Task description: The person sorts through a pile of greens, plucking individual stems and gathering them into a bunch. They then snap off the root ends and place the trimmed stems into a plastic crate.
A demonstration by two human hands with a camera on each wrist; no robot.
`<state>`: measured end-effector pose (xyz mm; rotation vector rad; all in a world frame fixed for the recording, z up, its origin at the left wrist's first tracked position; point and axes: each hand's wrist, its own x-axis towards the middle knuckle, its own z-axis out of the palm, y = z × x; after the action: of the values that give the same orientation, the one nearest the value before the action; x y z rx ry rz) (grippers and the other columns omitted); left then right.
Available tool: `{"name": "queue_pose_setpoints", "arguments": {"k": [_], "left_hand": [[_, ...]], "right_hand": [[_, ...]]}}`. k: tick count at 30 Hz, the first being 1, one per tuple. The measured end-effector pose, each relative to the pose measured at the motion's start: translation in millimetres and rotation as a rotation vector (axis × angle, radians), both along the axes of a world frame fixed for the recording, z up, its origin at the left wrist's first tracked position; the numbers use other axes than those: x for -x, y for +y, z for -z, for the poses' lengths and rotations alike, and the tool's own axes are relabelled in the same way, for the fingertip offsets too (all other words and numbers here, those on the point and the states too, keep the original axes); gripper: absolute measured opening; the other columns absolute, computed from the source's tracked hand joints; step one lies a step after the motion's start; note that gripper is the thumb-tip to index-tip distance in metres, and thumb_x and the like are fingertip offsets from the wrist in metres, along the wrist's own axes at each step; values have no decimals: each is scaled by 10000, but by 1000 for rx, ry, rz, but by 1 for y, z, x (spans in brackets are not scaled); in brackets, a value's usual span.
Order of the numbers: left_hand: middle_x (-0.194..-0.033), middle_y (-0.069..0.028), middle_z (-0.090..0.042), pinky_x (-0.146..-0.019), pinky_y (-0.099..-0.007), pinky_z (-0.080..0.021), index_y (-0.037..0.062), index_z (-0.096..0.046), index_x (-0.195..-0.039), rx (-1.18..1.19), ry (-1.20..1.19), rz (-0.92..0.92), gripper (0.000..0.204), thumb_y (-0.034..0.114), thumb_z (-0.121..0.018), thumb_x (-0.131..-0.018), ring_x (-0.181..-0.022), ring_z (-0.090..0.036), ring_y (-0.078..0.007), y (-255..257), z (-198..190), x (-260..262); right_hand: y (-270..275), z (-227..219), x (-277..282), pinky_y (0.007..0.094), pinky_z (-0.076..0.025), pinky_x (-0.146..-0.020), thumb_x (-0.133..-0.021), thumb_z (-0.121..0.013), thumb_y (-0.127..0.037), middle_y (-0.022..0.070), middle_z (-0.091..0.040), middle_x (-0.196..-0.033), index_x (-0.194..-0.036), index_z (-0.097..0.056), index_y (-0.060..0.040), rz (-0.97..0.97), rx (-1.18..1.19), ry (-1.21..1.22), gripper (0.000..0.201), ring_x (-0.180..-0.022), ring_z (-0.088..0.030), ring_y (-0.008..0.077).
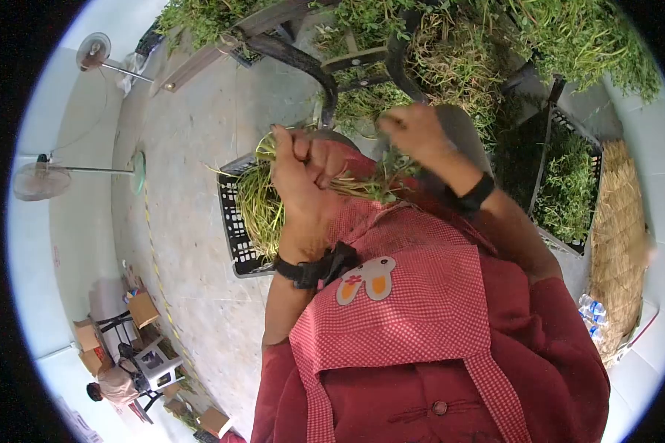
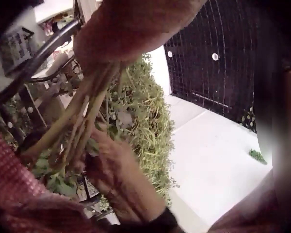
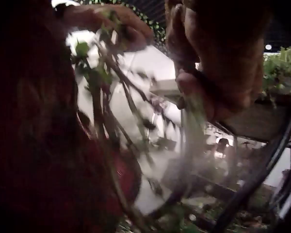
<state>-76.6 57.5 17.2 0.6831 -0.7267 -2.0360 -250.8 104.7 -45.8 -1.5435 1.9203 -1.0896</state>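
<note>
My left hand [image 1: 303, 170] grips a bunch of leafy green stems [image 1: 355, 189] over the lap, their leaves pointing right. In the left wrist view the long stems [image 2: 89, 109] hang below its thumb. My right hand [image 1: 421, 140] is raised, blurred, beyond the leafy end, with thumb and fingers curled together. Its fingers [image 3: 218, 63] pinch a blurred pale green stem [image 3: 194, 119] in the right wrist view. Left of the lap stands a black crate [image 1: 233, 221] with long cut stems [image 1: 258, 214] in it.
Leafy greens [image 1: 584, 44] are heaped across a dark-framed bench [image 1: 362, 59] ahead. At the right stand another crate of greens [image 1: 569, 184] and a straw mat [image 1: 617, 244]. Fans [image 1: 43, 181] stand at the left; another person [image 1: 118, 384] sits far back.
</note>
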Motion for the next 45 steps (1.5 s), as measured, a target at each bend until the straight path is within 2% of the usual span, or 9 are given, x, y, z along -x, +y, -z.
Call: {"name": "queue_pose_setpoints", "arguments": {"k": [4,10,13,21,29,30,33,42,45], "left_hand": [[-412,54,-204,-430,-257,-226,163,-329,-586,-76,153,48,443,384,-303,-969,-341,-159,-89,-10,-9,-8],[-394,61,-219,-420,-253,-222,168,-364,-592,-98,199,160,437,387,-305,-966,-326,-192,-87,-19,-9,-13],[-384,62,-219,-411,-251,-215,173,-351,-583,-53,209,205,446,398,-301,-965,-312,-187,-84,-20,-12,-13],[-375,67,-220,-398,-249,-211,184,-325,-565,2,234,273,458,415,-310,-960,-299,-168,-78,-13,-15,-12],[-377,69,-218,-400,-246,-212,183,-328,-565,-5,221,204,458,424,-327,-954,-307,-160,-77,-7,-11,-12],[-378,68,-217,-401,-246,-208,182,-330,-563,43,239,188,459,426,-332,-952,-311,-160,-78,-9,-14,-13],[-382,64,-217,-402,-245,-201,181,-331,-558,84,234,106,463,431,-343,-948,-320,-156,-80,-12,-10,-18],[-402,53,-209,-405,-248,-187,173,-323,-555,113,143,-77,477,456,-360,-937,-353,-154,-90,-10,-7,-10],[-414,49,-205,-402,-253,-178,172,-309,-555,112,110,-77,481,459,-358,-938,-361,-144,-93,-7,-5,-8]], "right_hand": [[14,-16,27,318,-450,-491,-843,-510,-165,61,-593,-699,-838,-586,-21,-130,-82,-1007,163,-573,-595,143],[15,-33,2,254,-431,-541,-862,-548,-178,38,-572,-741,-911,-583,-1,-221,-307,-863,187,-605,-535,123],[20,-41,-15,307,-433,-597,-811,-601,-448,34,-591,-746,-984,-601,4,-542,-24,-174,484,-659,-524,145],[12,-16,-35,290,-420,-594,-831,-595,-358,67,-604,-700,-869,-622,13,-569,-114,-599,374,-649,-482,97],[10,-6,-24,333,-416,-481,-775,-601,-195,85,-586,-615,-773,-618,20,-60,189,38,215,-523,-567,149],[13,-10,-20,333,-416,-481,-775,-601,-195,85,-586,-615,-773,-618,20,-65,189,41,215,-523,-567,149],[33,-54,-7,188,-342,-428,-822,-534,-96,22,-604,-733,-831,-606,-30,-151,-79,-1045,98,-514,-522,86],[56,-24,-12,182,-206,-371,-923,-491,-245,-29,-413,-622,-948,-561,20,-317,-413,-1083,276,-446,-312,14],[49,-31,-27,284,-294,-414,-774,-587,-563,10,-425,-529,-659,-548,-35,-212,-399,-711,541,-459,-362,90]]}}
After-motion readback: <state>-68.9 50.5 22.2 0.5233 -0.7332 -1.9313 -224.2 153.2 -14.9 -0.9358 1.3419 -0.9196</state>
